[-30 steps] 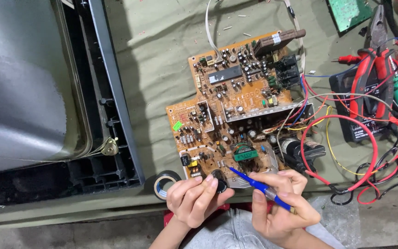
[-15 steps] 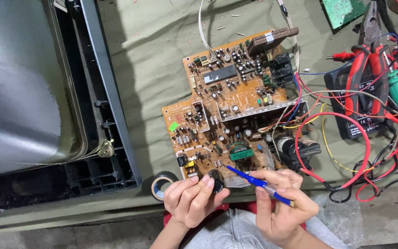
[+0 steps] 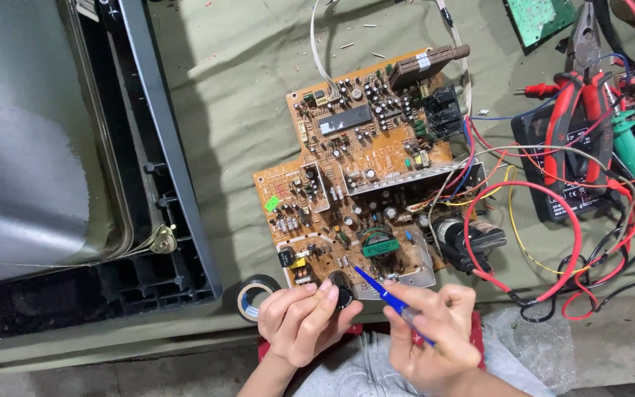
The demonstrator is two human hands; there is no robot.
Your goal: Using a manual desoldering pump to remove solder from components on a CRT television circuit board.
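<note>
An orange circuit board (image 3: 376, 184) crowded with components lies on a green cloth. My left hand (image 3: 303, 323) rests at the board's near edge, its fingertips on a black round capacitor (image 3: 341, 294). In my right hand (image 3: 435, 334) is a blue pen-like tool (image 3: 387, 295), held like a pencil. The tool's tip points up-left at the board just below a green coil part (image 3: 376, 244).
A dark television casing with a grey screen (image 3: 53, 169) fills the left side. A roll of black tape (image 3: 256, 295) lies beside my left hand. On the right are red and black wires (image 3: 553, 220), pliers (image 3: 582, 81), a black multimeter (image 3: 553, 169) and a small green board (image 3: 542, 18).
The view has shifted slightly; both hands stay at the board's near edge with the blue tool still pointed at the same area.
</note>
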